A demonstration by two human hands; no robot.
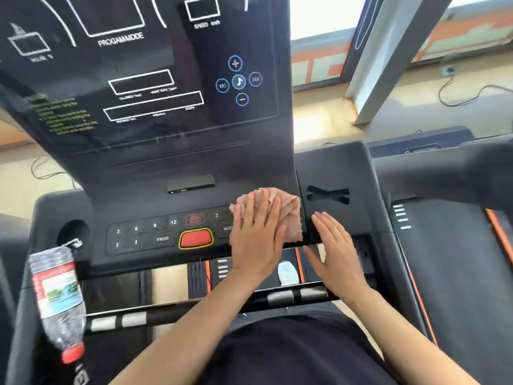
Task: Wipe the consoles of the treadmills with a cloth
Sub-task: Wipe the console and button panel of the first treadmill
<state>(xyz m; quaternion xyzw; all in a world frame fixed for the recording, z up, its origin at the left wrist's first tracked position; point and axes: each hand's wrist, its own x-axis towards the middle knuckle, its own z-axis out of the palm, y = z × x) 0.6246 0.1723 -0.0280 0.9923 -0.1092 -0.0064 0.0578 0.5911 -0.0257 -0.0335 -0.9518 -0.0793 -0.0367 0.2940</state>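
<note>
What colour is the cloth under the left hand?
Pinkish-brown cloth, pressed flat by the left hand; seen in the head view.

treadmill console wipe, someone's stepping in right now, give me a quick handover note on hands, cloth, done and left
Left hand: flat, pressing the pink cloth onto the right end of the button panel.
Right hand: open, empty, at the console's right edge beside the cloth.
Water bottle: lying tilted at the left of the console, by the cup holder.
Done: cannot tell which areas are wiped.
Left: probably the left buttons, red stop button, upper display, then the neighbouring treadmill.
</note>
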